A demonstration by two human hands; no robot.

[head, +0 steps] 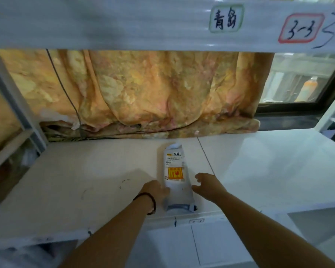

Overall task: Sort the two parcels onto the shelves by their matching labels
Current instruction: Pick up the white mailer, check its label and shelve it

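Note:
A long white parcel (176, 176) lies flat on the white shelf board (81, 171), its paper label with handwritten characters and an orange-yellow sticker facing up. My left hand (156, 191) rests against the parcel's left side, fingers touching its edge. Just right of the parcel, my right hand (207, 185) hovers with fingers spread and holds nothing. On the beam above, a green-framed label (226, 18) shows the same handwritten characters as the parcel. A red-framed label (302, 28) reading 3-3 sits to its right. Only one parcel is in view.
An orange patterned curtain (143, 89) hangs behind the shelf with a dark cable (66, 89) across it. A window (298, 80) is at the back right. A shelf post (14, 105) stands at the left. Lower shelf boards (220, 246) show beneath the front edge.

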